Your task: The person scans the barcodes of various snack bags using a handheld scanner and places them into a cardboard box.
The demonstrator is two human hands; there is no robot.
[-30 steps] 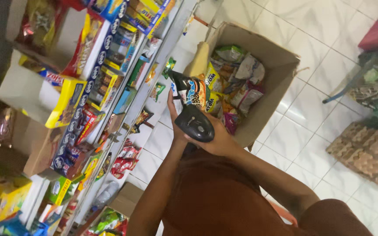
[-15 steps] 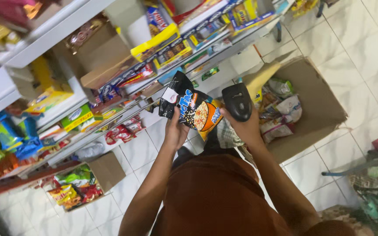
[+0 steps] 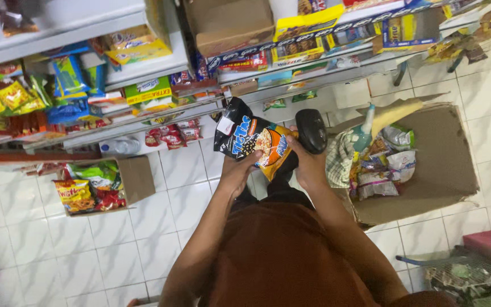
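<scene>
Over a white tiled floor point(image 3: 115, 250), in front of stocked shop shelves, a black and orange snack bag point(image 3: 254, 142) is being held up at about chest height, tilted, with a small white sticker near its upper left corner. The left hand point(image 3: 237, 173) is gripping the bag from below, fingers curled around its lower edge. The right hand point(image 3: 308, 162) is closing around a black handheld scanner point(image 3: 312, 131), whose rounded head is sitting just beside the right edge of the bag, touching or nearly touching it. Both forearms are reaching forward from a rust-brown shirt point(image 3: 279, 256) that is filling the lower middle of the view.

Just to the right of the hands, a large open cardboard box point(image 3: 439, 165) is lying on the tiles, holding a jumble of packets, a checked cloth and a spray bottle. To the left, a smaller cardboard box point(image 3: 134, 179) is standing on the floor with bright crisp bags spilling from it. Beyond the bag, white metal shelves point(image 3: 143, 68) are running across the top of the view, crowded with colourful boxes, packets and sachets; another brown carton point(image 3: 231, 23) is resting on an upper shelf. At the lower right corner, a red-topped object and a wire basket are showing partly.
</scene>
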